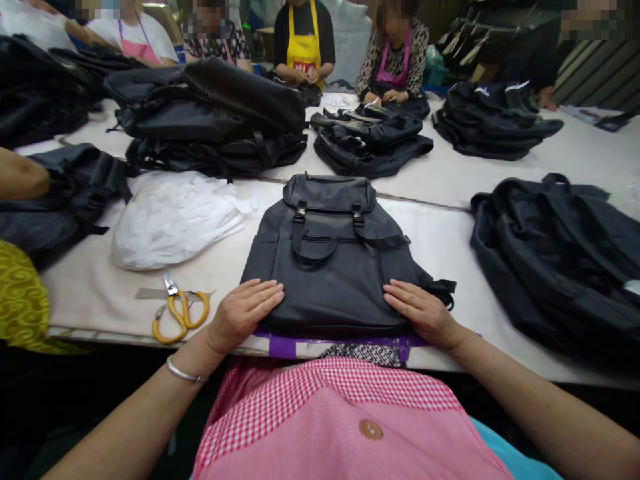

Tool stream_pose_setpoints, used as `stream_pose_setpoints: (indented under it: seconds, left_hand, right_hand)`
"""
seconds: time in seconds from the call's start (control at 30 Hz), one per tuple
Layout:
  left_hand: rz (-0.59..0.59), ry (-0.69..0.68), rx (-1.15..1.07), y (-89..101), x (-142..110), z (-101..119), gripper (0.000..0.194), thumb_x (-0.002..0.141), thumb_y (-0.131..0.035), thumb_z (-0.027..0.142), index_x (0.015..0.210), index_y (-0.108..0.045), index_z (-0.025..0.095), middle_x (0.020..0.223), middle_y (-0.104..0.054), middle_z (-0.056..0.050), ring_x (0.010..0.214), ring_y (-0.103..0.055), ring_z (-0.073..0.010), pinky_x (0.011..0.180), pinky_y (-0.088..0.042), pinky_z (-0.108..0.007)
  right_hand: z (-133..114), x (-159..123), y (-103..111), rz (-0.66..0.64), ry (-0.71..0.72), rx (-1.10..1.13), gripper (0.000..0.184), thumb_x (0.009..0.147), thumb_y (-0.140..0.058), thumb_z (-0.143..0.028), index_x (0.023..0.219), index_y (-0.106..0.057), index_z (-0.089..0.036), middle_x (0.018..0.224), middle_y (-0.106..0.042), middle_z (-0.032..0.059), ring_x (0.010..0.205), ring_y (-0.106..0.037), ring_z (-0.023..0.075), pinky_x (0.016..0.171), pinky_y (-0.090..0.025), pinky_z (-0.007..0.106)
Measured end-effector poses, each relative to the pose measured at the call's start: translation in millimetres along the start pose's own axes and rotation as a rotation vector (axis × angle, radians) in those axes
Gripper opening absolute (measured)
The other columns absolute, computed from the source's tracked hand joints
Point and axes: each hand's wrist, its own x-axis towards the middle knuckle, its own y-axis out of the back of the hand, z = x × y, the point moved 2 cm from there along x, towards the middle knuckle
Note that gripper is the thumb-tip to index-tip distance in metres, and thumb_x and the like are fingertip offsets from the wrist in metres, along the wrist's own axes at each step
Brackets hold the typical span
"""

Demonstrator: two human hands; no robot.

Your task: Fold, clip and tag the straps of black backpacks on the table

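Note:
A black backpack [331, 257] lies flat on the white table [450, 227] right in front of me, its flap and two buckled straps facing up. My left hand [243, 312] rests flat on its lower left corner, fingers stretched out. On the lower right corner lies my right hand [421, 311], also flat with fingers extended. Neither hand grips anything. A purple strip [285, 345] shows at the table edge under the bag.
Yellow-handled scissors [179, 312] lie left of my left hand, beside a heap of white plastic bags [170, 217]. Piles of black backpacks sit at the right [560, 257], the back left [210, 113] and the back centre [373, 137]. Several people in aprons work at the far side.

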Motion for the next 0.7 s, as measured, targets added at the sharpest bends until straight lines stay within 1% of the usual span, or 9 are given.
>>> stream_pose_setpoints:
  seconds: [0.2, 0.27, 0.33, 0.43, 0.5, 0.53, 0.6, 0.63, 0.7]
  left_hand:
    - [-0.094, 0.006, 0.016, -3.6, -8, -14, 0.043, 0.093, -0.041, 0.011, 0.13, -0.055, 0.029, 0.131, -0.061, -0.004, 0.127, -0.051, -0.0181, 0.109, -0.04, -0.043]
    - [-0.1, 0.017, 0.037, -2.7, -9, -13, 0.047, 0.091, -0.039, 0.009, 0.131, -0.054, 0.028, 0.132, -0.06, -0.004, 0.129, -0.049, -0.0184, 0.11, -0.037, -0.045]
    - [-0.138, 0.036, 0.073, 3.4, -7, -7, 0.051, 0.088, -0.038, 0.006, 0.134, -0.051, 0.026, 0.134, -0.058, -0.005, 0.131, -0.047, -0.0195, 0.113, -0.03, -0.048]
    - [-0.255, 0.09, 0.118, 22.8, 9, 11, 0.053, 0.083, -0.045, 0.008, 0.134, -0.051, 0.022, 0.136, -0.057, -0.008, 0.133, -0.044, -0.0245, 0.116, -0.017, -0.055]
    - [-0.316, 0.122, 0.118, 35.8, 30, 30, 0.051, 0.08, -0.054, 0.016, 0.131, -0.053, 0.02, 0.135, -0.057, -0.01, 0.134, -0.042, -0.0287, 0.116, -0.012, -0.058]
    - [-0.333, 0.121, 0.108, 39.5, 42, 40, 0.051, 0.08, -0.058, 0.02, 0.13, -0.054, 0.019, 0.136, -0.057, -0.011, 0.135, -0.041, -0.0301, 0.116, -0.012, -0.058]
    - [-0.35, 0.087, 0.084, 38.1, 66, 61, 0.053, 0.08, -0.064, 0.027, 0.131, -0.052, 0.02, 0.138, -0.054, -0.011, 0.136, -0.039, -0.0305, 0.116, -0.016, -0.057]
    - [-0.349, 0.055, 0.073, 32.5, 75, 70, 0.054, 0.081, -0.063, 0.027, 0.133, -0.05, 0.021, 0.14, -0.053, -0.01, 0.136, -0.039, -0.0294, 0.116, -0.02, -0.055]
    - [-0.329, -0.002, 0.063, 13.4, 84, 84, 0.05, 0.087, -0.058, 0.021, 0.136, -0.047, 0.022, 0.142, -0.05, -0.009, 0.136, -0.04, -0.0257, 0.113, -0.028, -0.048]
  right_hand:
    - [-1, -2, 2, -0.058, 0.032, -0.111, 0.05, 0.092, -0.041, -0.009, 0.137, -0.051, -0.028, 0.14, -0.051, 0.0038, 0.136, -0.039, 0.0256, 0.11, -0.039, 0.052]
    - [-2, -2, 2, -0.041, 0.039, -0.126, 0.05, 0.092, -0.042, -0.009, 0.137, -0.051, -0.028, 0.139, -0.052, 0.0037, 0.136, -0.038, 0.0258, 0.11, -0.04, 0.052]
    - [-4, -2, 1, -0.037, 0.038, -0.126, 0.049, 0.092, -0.042, -0.009, 0.136, -0.052, -0.029, 0.138, -0.054, 0.0034, 0.136, -0.04, 0.0259, 0.109, -0.041, 0.051]
    - [-5, -1, 1, -0.071, 0.056, -0.146, 0.051, 0.092, -0.042, -0.01, 0.137, -0.05, -0.031, 0.139, -0.053, 0.0028, 0.135, -0.04, 0.026, 0.108, -0.041, 0.05]
    - [-5, -1, 1, -0.075, 0.077, -0.17, 0.052, 0.091, -0.041, -0.009, 0.139, -0.049, -0.03, 0.14, -0.052, 0.0029, 0.135, -0.04, 0.0264, 0.107, -0.042, 0.05]
    - [-5, -1, 1, -0.068, 0.083, -0.18, 0.053, 0.091, -0.041, -0.009, 0.139, -0.049, -0.03, 0.139, -0.052, 0.0031, 0.135, -0.04, 0.0267, 0.106, -0.042, 0.05]
    - [-5, -2, 0, -0.048, 0.085, -0.201, 0.053, 0.091, -0.04, -0.009, 0.139, -0.048, -0.03, 0.139, -0.053, 0.0033, 0.135, -0.041, 0.0269, 0.106, -0.043, 0.049]
    - [-5, -3, 0, -0.041, 0.085, -0.215, 0.054, 0.091, -0.04, -0.009, 0.14, -0.048, -0.03, 0.139, -0.053, 0.0033, 0.135, -0.041, 0.0269, 0.105, -0.043, 0.049]
    - [-6, -4, 0, -0.034, 0.091, -0.253, 0.054, 0.092, -0.04, -0.008, 0.141, -0.045, -0.03, 0.14, -0.052, 0.0035, 0.135, -0.04, 0.0265, 0.105, -0.042, 0.048]
